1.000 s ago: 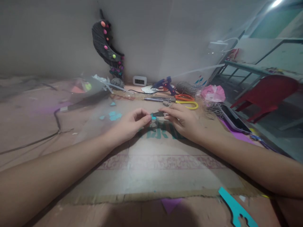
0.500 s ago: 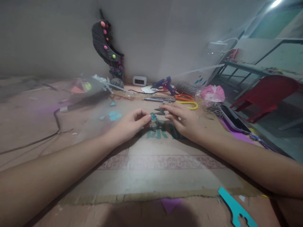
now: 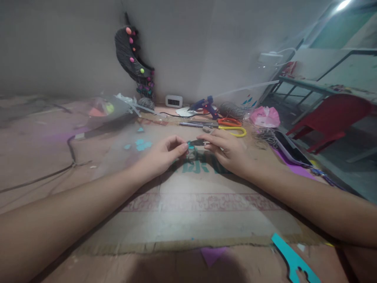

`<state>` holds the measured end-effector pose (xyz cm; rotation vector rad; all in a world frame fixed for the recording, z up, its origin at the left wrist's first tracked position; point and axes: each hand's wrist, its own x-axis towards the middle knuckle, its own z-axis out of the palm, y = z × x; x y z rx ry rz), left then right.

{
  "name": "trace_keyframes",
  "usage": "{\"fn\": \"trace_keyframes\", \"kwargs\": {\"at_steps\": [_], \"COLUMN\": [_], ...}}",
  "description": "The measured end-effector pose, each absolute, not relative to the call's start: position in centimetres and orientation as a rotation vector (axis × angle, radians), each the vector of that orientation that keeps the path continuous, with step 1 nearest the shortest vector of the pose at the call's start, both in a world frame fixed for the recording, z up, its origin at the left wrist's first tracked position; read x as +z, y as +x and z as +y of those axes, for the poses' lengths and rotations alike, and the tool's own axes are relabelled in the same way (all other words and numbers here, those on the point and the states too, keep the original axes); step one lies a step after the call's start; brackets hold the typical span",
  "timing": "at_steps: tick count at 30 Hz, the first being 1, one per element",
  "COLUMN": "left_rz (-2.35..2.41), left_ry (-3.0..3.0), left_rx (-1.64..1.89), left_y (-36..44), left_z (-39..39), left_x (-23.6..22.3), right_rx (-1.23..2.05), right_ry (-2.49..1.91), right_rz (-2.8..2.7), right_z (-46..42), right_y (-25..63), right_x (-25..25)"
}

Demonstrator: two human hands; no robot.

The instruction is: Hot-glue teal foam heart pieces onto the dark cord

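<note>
My left hand pinches a small teal piece between thumb and fingertips, over the middle of the cardboard sheet. My right hand is closed around small thread snips, with dark blades pointing left at the teal piece. The blades now lie together against or right beside it; I cannot tell whether they touch. Most of the snips' handle is hidden by my fingers. Several light-blue cut pieces lie on the sheet left of my left hand.
Orange-handled scissors and yellow-handled scissors lie beyond my hands. Behind them are a glue gun, a small digital clock and grey yarn. A phone rests at right, a teal cutout near the front edge.
The snips' blades, spread apart before, have come together at the teal piece, and my right fingers have shifted slightly left. My left hand has stayed in place.
</note>
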<state>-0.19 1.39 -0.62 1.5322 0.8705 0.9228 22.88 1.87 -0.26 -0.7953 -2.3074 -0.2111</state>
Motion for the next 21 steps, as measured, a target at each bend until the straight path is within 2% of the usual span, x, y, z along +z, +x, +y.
{"fn": "trace_keyframes", "kwargs": {"at_steps": [21], "left_rz": [0.849], "left_ry": [1.576], "left_rx": [0.912], "left_y": [-0.35], "left_z": [1.63], "left_x": [-1.03], "right_rx": [-0.178], "right_ry": [-0.829], "right_rz": [-2.302], "right_z": [1.72], "right_y": [22.81], "right_x": [-0.17]}}
